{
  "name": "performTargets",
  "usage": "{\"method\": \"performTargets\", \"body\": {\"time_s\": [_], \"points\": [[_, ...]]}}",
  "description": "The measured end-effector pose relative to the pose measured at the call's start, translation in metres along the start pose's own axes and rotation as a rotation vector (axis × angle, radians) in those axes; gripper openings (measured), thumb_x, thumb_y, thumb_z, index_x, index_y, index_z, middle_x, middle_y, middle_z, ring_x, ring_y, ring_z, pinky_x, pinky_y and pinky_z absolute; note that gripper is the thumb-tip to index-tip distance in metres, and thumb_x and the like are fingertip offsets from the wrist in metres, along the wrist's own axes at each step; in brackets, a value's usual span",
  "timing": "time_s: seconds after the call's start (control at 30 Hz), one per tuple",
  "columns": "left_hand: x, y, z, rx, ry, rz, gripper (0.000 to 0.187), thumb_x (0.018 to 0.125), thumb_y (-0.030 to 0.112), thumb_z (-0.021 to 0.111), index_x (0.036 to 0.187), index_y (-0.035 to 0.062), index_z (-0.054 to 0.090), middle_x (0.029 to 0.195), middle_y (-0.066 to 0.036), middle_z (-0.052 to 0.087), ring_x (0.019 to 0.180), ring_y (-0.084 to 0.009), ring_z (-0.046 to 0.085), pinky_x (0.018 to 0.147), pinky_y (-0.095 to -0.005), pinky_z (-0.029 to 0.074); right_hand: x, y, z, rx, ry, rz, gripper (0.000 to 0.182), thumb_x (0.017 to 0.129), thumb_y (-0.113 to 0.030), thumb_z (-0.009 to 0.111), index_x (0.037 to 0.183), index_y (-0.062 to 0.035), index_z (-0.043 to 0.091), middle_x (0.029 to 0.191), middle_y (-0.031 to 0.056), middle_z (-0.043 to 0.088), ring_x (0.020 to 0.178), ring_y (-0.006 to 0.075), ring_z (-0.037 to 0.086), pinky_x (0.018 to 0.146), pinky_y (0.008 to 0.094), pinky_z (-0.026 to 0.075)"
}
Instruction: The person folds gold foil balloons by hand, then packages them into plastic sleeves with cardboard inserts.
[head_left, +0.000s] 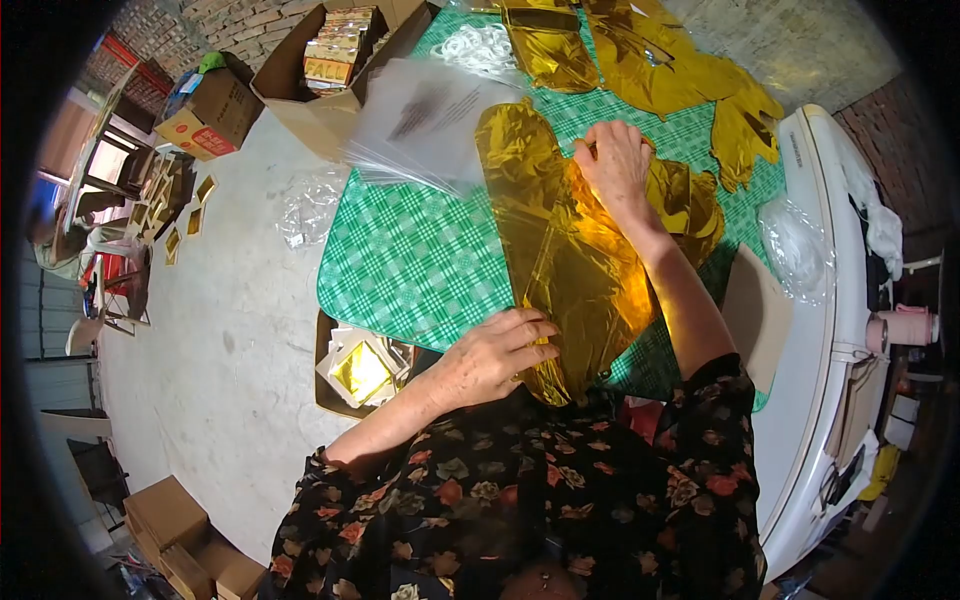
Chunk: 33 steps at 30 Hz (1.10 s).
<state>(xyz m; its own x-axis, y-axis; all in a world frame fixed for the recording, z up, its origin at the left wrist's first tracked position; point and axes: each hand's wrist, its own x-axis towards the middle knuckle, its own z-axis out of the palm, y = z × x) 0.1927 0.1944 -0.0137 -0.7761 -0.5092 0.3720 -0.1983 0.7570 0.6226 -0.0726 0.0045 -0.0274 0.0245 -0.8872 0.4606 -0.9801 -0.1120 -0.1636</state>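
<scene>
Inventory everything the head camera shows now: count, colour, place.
Foil under hands: count unclear, gold, table centre
Far foil: several, gold, far side
Tablecloth: one, green check, table
Plastic sheets: several, clear, table left
String bundle: one, white, far edge
Cardboard boxes: several, brown, left
Packets: many, multicoloured, top box
Squares: many, gold-centred, left box, floor
Crumpled plastic: several, clear, beside table
Appliance: one, white, right
Edge clutter: count unclear
Shirt: one, black floral, bottom
Left hand: one, foil's near end
Right hand: one, foil's upper part

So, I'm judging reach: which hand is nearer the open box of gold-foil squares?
Left. The left hand is just right of the box, on the gold foil's near end; the right hand is farther off, over the foil's far part.
</scene>
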Motion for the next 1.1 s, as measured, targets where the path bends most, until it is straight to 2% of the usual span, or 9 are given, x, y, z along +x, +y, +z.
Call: {"method": "performTargets", "body": {"time_s": [0.27, 0.57, 0.6, 0.7, 0.73, 0.87, 0.97, 1.0, 1.1], "points": [[0.000, 0.000, 0.000, -0.001, 0.006, -0.003, 0.058, 0.063, -0.004, 0.073, 0.119, 0.0048, 0.069, 0.134, -0.010, 0.060, 0.130, -0.0326, 0.054, 0.108, -0.0435, 0.050, -0.001, 0.001, -0.003, 0.009, 0.001, 0.003, 0.018, 0.090, -0.027, 0.071, 0.096, -0.0105, 0.068, 0.102, 0.0076, 0.061, 0.104, 0.0286, 0.055, 0.093, 0.0509, 0.039], [-0.002, -0.001, 0.003, 0.008, 0.020, -0.007, 0.057, 0.061, -0.004, 0.074, 0.116, 0.0036, 0.070, 0.132, -0.010, 0.062, 0.131, -0.0321, 0.054, 0.108, -0.0432, 0.051, -0.024, 0.018, -0.023, 0.159, 0.189, -0.229, 0.023, 0.094, -0.024, 0.066, 0.111, -0.0089, 0.066, 0.110, 0.0070, 0.064, 0.110, 0.0296, 0.056, 0.094, 0.0476, 0.041], [-0.001, -0.001, 0.003, 0.008, 0.022, -0.007, 0.056, 0.061, -0.004, 0.074, 0.116, 0.0034, 0.070, 0.132, -0.010, 0.063, 0.131, -0.0321, 0.054, 0.108, -0.0432, 0.051, -0.031, 0.022, -0.025, 0.130, 0.100, -0.214, 0.035, 0.099, -0.031, 0.061, 0.126, -0.0080, 0.063, 0.128, 0.0114, 0.062, 0.125, 0.0320, 0.053, 0.103, 0.0517, 0.040], [0.000, -0.001, 0.003, 0.010, 0.027, -0.014, 0.054, 0.061, -0.004, 0.073, 0.115, 0.0034, 0.070, 0.132, -0.010, 0.063, 0.131, -0.0319, 0.054, 0.108, -0.0434, 0.051, -0.047, 0.029, -0.014, -0.146, 0.040, -0.256, 0.053, 0.104, -0.044, 0.053, 0.146, -0.0114, 0.051, 0.150, 0.0152, 0.049, 0.142, 0.0359, 0.042, 0.114, 0.0585, 0.030], [0.000, -0.002, 0.003, 0.023, 0.032, -0.011, 0.054, 0.061, -0.004, 0.073, 0.114, 0.0037, 0.070, 0.132, -0.010, 0.063, 0.131, -0.0319, 0.054, 0.107, -0.0433, 0.051, -0.049, 0.039, -0.004, -0.212, -0.077, -0.204, 0.063, 0.106, -0.053, 0.043, 0.157, -0.0173, 0.038, 0.163, 0.0157, 0.033, 0.150, 0.0389, 0.031, 0.119, 0.0644, 0.021], [-0.001, 0.000, 0.004, -0.011, 0.024, -0.041, 0.053, 0.061, -0.005, 0.071, 0.113, 0.0048, 0.070, 0.132, -0.011, 0.062, 0.129, -0.0329, 0.055, 0.106, -0.0423, 0.050, -0.061, 0.060, 0.008, -0.192, -0.033, -0.279, 0.063, 0.106, -0.055, 0.041, 0.158, -0.0208, 0.036, 0.164, 0.0163, 0.031, 0.150, 0.0407, 0.028, 0.117, 0.0666, 0.019], [-0.001, -0.002, 0.003, -0.073, 0.030, -0.048, 0.053, 0.063, -0.005, 0.070, 0.115, 0.0055, 0.070, 0.131, -0.011, 0.063, 0.127, -0.0344, 0.056, 0.105, -0.0435, 0.050, -0.064, 0.051, -0.005, -0.464, -0.105, -0.338, 0.064, 0.106, -0.054, 0.042, 0.160, -0.0202, 0.032, 0.165, 0.0162, 0.029, 0.151, 0.0406, 0.026, 0.116, 0.0677, 0.020], [-0.001, -0.002, 0.001, -0.115, 0.041, -0.052, 0.053, 0.064, -0.005, 0.069, 0.116, 0.0056, 0.070, 0.132, -0.011, 0.063, 0.127, -0.0346, 0.056, 0.105, -0.0440, 0.050, -0.065, 0.047, -0.010, -0.521, -0.160, -0.345, 0.064, 0.104, -0.051, 0.049, 0.159, -0.0189, 0.035, 0.165, 0.0163, 0.028, 0.151, 0.0401, 0.027, 0.116, 0.0673, 0.021], [-0.005, -0.002, -0.007, -0.201, 0.058, -0.099, 0.054, 0.069, -0.003, 0.068, 0.122, 0.0064, 0.068, 0.135, -0.012, 0.060, 0.128, -0.0348, 0.055, 0.108, -0.0464, 0.046, -0.062, 0.058, 0.000, -0.486, -0.162, -0.349, 0.050, 0.105, -0.035, 0.050, 0.154, -0.0265, 0.042, 0.166, 0.0115, 0.025, 0.151, 0.0417, 0.023, 0.113, 0.0706, 0.025]]}}
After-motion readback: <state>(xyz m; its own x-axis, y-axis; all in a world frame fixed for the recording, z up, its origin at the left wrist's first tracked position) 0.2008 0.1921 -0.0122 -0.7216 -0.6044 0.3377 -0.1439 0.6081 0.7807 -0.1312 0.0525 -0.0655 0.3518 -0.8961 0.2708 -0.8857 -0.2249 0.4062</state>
